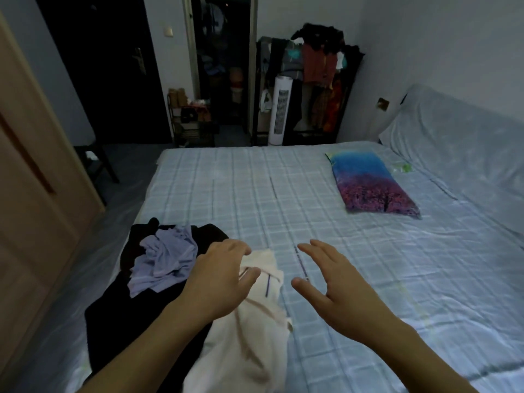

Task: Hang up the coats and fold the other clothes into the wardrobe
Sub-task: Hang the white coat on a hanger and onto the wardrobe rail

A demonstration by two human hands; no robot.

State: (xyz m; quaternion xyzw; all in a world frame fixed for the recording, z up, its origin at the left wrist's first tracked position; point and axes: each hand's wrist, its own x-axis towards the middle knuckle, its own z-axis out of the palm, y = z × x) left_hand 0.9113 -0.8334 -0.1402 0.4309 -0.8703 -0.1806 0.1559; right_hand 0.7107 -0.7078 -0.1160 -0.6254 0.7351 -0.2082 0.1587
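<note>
A pile of clothes lies at the near left of the bed [354, 251]: a black garment [113, 307] underneath, a crumpled lilac garment [164, 259] on top of it, and a cream garment [249, 321] with thin stripes to their right. My left hand [221, 279] hovers over the top of the cream garment with fingers spread and loosely bent, holding nothing. Over the bare checked sheet just right of the pile, my right hand [334, 282] is spread wide and holds nothing.
A blue and purple pillow [371, 188] lies at the far right of the bed. Beyond the bed stand a full clothes rack [320, 80], a white tower fan [279, 109], a shoe shelf [190, 117] and an open dark closet [221, 66]. A wooden door panel [37, 180] is at left.
</note>
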